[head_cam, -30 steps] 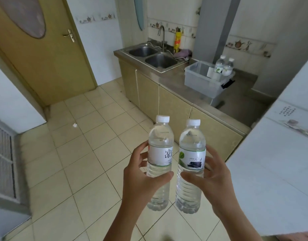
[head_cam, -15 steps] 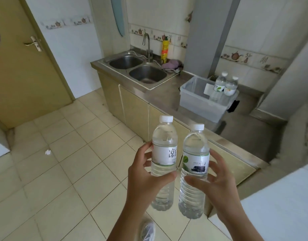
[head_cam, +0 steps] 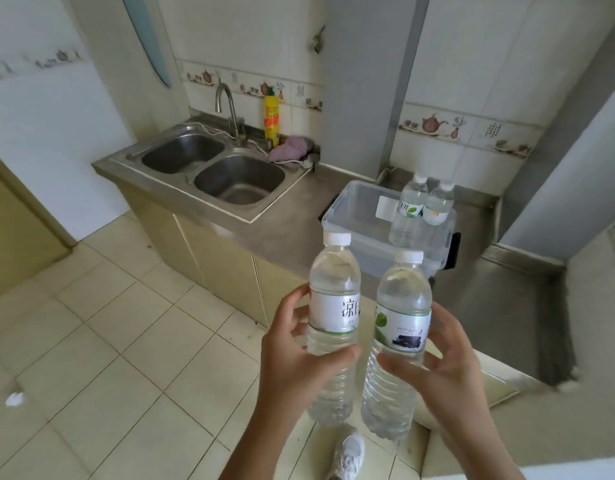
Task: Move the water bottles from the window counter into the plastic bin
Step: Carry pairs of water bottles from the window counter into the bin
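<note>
My left hand grips a clear water bottle with a white label, held upright over the floor. My right hand grips a second clear water bottle with a green and white label, upright and close beside the first. Ahead on the steel counter stands the clear plastic bin. Two water bottles stand upright in its right end. Both held bottles are nearer to me than the bin, below its front edge in the view.
A double steel sink with a tap lies left of the bin, with a yellow bottle and a pink cloth behind it. A grey column rises behind the bin. Cabinet doors front the counter. My shoe is on the tiled floor.
The view has swung left to right and come closer to the counter; the bin and sink look larger and nearer. Both hands keep their bottles upright, side by side.
</note>
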`<state>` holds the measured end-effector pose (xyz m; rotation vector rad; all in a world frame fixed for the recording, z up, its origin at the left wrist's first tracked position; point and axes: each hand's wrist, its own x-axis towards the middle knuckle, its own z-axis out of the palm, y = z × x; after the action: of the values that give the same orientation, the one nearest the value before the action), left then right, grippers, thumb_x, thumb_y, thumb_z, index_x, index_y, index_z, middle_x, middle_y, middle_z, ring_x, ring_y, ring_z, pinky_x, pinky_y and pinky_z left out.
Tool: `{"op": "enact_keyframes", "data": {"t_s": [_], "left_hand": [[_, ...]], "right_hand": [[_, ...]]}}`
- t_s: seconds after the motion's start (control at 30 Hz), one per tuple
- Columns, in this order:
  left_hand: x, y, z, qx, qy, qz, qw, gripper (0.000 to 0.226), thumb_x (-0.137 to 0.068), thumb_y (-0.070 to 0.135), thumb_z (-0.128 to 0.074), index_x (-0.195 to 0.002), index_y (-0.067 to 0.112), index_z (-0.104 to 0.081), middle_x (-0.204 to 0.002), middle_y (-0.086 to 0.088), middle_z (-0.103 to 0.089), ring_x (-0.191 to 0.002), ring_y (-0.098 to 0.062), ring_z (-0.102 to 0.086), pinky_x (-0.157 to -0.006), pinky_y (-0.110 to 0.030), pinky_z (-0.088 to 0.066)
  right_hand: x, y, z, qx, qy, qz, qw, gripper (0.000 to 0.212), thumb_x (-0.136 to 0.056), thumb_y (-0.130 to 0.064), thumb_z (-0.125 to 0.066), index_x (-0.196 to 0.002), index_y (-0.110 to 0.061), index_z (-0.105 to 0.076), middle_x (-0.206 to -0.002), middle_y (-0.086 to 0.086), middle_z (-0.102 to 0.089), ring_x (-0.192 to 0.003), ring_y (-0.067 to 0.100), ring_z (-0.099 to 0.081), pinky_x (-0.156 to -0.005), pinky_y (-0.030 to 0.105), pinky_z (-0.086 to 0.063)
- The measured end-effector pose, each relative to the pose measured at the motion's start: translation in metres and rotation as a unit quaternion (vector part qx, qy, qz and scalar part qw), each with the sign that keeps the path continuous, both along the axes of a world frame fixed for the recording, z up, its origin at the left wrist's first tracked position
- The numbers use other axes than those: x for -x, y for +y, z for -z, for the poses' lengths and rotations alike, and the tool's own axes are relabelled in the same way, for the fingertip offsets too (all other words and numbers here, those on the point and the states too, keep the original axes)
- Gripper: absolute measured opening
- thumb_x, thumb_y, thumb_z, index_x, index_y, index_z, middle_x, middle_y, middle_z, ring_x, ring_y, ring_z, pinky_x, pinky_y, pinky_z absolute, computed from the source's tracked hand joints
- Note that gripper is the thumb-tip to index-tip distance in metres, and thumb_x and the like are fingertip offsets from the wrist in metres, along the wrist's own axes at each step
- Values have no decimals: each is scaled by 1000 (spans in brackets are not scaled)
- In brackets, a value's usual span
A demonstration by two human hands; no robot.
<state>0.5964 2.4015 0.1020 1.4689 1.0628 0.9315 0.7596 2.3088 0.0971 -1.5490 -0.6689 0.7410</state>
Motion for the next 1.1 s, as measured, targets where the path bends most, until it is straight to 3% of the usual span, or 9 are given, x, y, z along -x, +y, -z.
{"op": "enact_keyframes", "data": {"t_s": [0.2, 0.3, 0.43, 0.57, 0.7, 0.8, 0.93, 1.1], "left_hand": [[-84, 74, 3, -17, 1, 25, 1000, 88, -41, 30, -90, -119, 51, -53, -115, 20, -67, -99, 1, -64, -80, -25, -55], [-118, 103, -3, -31, 0, 40, 999, 85, -47, 18, -93, -111, 55, -54, -113, 24, -66, -98, 3, -64, -81, -26, -56], [-164, 143, -10, -32, -11, 68, 997, 88, -48, 23, -94, -107, 69, -48, -120, 21, -64, -107, -4, -63, -88, -32, -56], [-212, 184, -12, -50, -19, 103, 993, 94, -50, 18, -97, -103, 76, -44, -119, 27, -61, -106, 9, -59, -83, -17, -51], [-256, 220, -4, -57, -21, 137, 989, 93, -54, 9, -95, -107, 67, -46, -108, 41, -60, -103, 15, -58, -79, -11, -51], [-281, 239, 10, -47, -10, 158, 986, 93, -54, 9, -94, -107, 69, -46, -109, 33, -64, -103, 10, -61, -79, -18, -55], [-307, 259, 39, -11, 13, 186, 982, 85, -52, 16, -95, -123, 36, -54, -115, 17, -69, -105, -4, -67, -88, -32, -58], [-321, 267, 75, 12, 24, 187, 982, 74, -54, 6, -94, -108, 37, -55, -109, 16, -69, -102, -6, -67, -80, -18, -55]], "right_hand": [[-78, 76, 7, -19, -6, 25, 999, 91, -51, 3, -91, -125, -35, -54, -108, -4, -71, -98, 15, -69, -90, 49, -54], [-111, 104, 1, -25, -4, 40, 999, 93, -50, -1, -91, -123, -43, -52, -108, -5, -71, -99, 16, -68, -88, 50, -54], [-152, 134, -6, -35, -20, 52, 998, 92, -49, -7, -93, -122, -47, -52, -116, -6, -67, -104, 19, -66, -91, 50, -53], [-187, 160, -9, -44, -32, 67, 996, 96, -49, -7, -92, -131, -33, -49, -123, -6, -63, -109, 16, -64, -93, 49, -52], [-216, 185, -3, -51, -47, 97, 993, 96, -50, 0, -91, -131, -30, -48, -123, -5, -64, -111, 15, -63, -95, 47, -52], [-232, 200, 11, -43, -62, 116, 990, 97, -51, -1, -91, -132, -29, -46, -124, -7, -63, -111, 11, -62, -96, 43, -52], [-247, 217, 33, -19, -85, 151, 985, 95, -52, 0, -91, -131, -26, -45, -123, -8, -62, -110, 7, -62, -95, 36, -53], [-251, 230, 57, 33, -131, 195, 971, 89, -51, -16, -93, -126, -24, -48, -114, -20, -63, -104, 5, -63, -85, 27, -55]]}}
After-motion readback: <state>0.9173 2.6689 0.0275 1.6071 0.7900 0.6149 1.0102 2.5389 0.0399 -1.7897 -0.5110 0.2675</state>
